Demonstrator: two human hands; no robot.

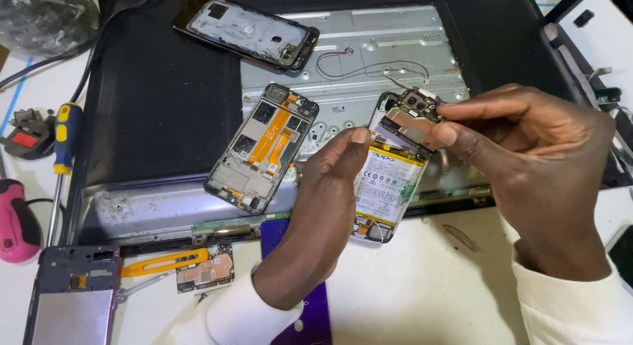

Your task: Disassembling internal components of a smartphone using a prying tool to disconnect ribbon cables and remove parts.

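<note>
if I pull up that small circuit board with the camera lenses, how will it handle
The small circuit board with camera lenses, pinched by the right hand, looks thin and light, probably stiff but fragile. It seems lifted from the opened phone with the white battery, so it may snag.

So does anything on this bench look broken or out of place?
Yes. The opened phone has its circuit board tilted up off the frame, pinched by the right hand. Whitish crumbs litter the metal panel's lower edge.
</note>
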